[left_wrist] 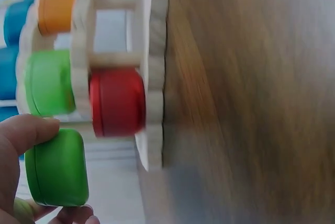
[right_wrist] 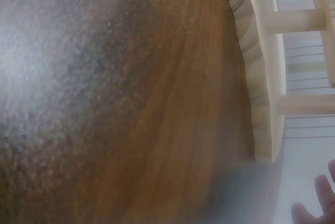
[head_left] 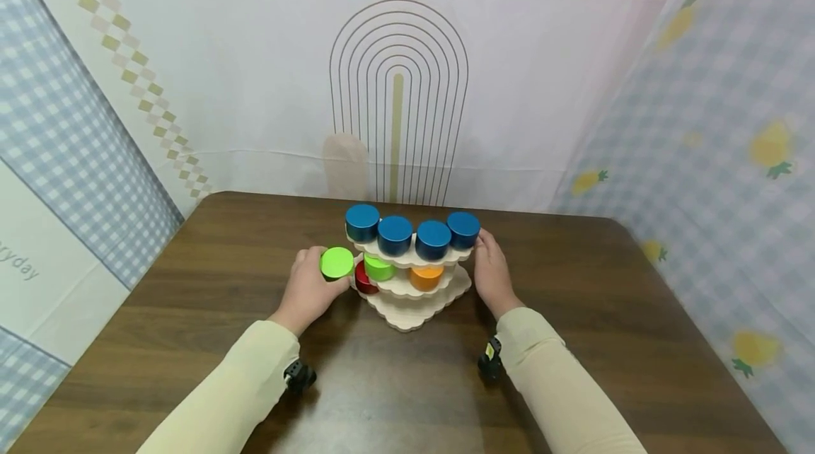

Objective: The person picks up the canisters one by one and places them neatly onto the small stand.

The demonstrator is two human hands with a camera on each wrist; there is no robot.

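A three-tier wooden stand point(head_left: 410, 316) with scalloped edges stands on the table. Several round blue tins point(head_left: 395, 235) sit on its top tier. Its middle tier bears a light green tin point(head_left: 379, 269) and an orange tin point(head_left: 426, 278); a red tin point(left_wrist: 118, 102) is on the bottom tier, at the left end. My left hand point(head_left: 308, 291) pinches another green tin point(left_wrist: 57, 167) between thumb and fingers, just left of the stand. At the stand's right side is my right hand point(head_left: 494, 271), fingers extended near the top tier; whether they touch it I cannot tell.
Dark brown wooden table point(head_left: 395, 397) extends around the stand. A white patterned cloth point(head_left: 267, 72) hangs behind the table, with checked cloth point(head_left: 700, 178) along the right. Each wrist wears a small black camera point(head_left: 299, 375).
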